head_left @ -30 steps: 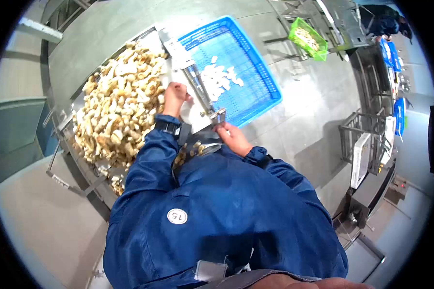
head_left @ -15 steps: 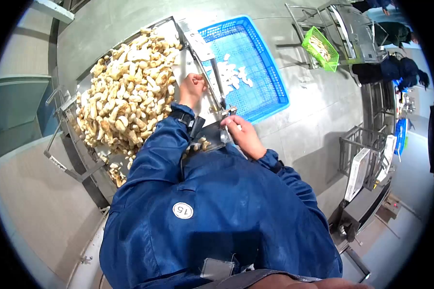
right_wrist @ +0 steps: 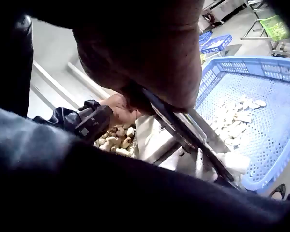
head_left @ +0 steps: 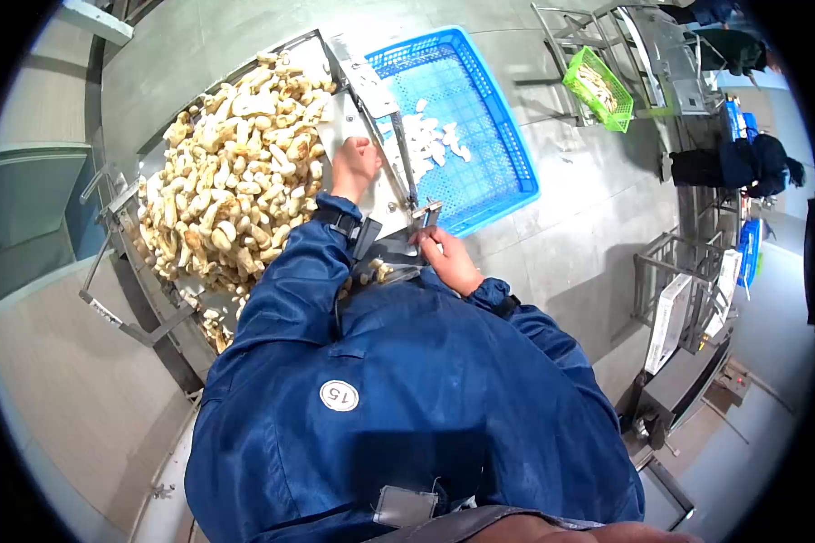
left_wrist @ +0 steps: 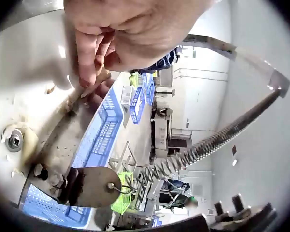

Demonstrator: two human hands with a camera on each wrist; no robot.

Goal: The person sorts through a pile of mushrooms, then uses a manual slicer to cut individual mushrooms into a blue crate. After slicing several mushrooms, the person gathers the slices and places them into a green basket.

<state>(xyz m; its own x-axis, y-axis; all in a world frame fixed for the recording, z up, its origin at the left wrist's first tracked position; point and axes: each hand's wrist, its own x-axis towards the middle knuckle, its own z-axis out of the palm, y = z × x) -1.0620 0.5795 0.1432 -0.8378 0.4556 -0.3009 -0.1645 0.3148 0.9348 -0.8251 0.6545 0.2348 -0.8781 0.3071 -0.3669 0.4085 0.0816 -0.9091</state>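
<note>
My left hand point(head_left: 358, 163) is over the white cutting board point(head_left: 340, 127), between a heap of mushrooms point(head_left: 235, 172) and a hinged cutter blade point(head_left: 406, 158). In the left wrist view its bent fingers pinch a small tan mushroom piece point(left_wrist: 100, 77) right at the blade's edge. My right hand point(head_left: 451, 262) grips the near end of the cutter, its fingers wrapped round the dark handle point(right_wrist: 159, 104) in the right wrist view. White mushroom slices point(head_left: 430, 140) lie in the blue basket point(head_left: 523, 167) just beyond the blade.
A coil spring point(left_wrist: 203, 152) stretches from a metal tab beside the board. Several mushroom pieces point(head_left: 380, 270) lie close to my apron front. Farther off stand a green basket point(head_left: 598, 90), metal racks point(head_left: 679, 290) and a person in dark clothes point(head_left: 743, 167).
Since a second ago, my left hand has moved from the heap's edge toward the blade. My right hand keeps its grip on the handle, slightly nearer my body than half a second ago.
</note>
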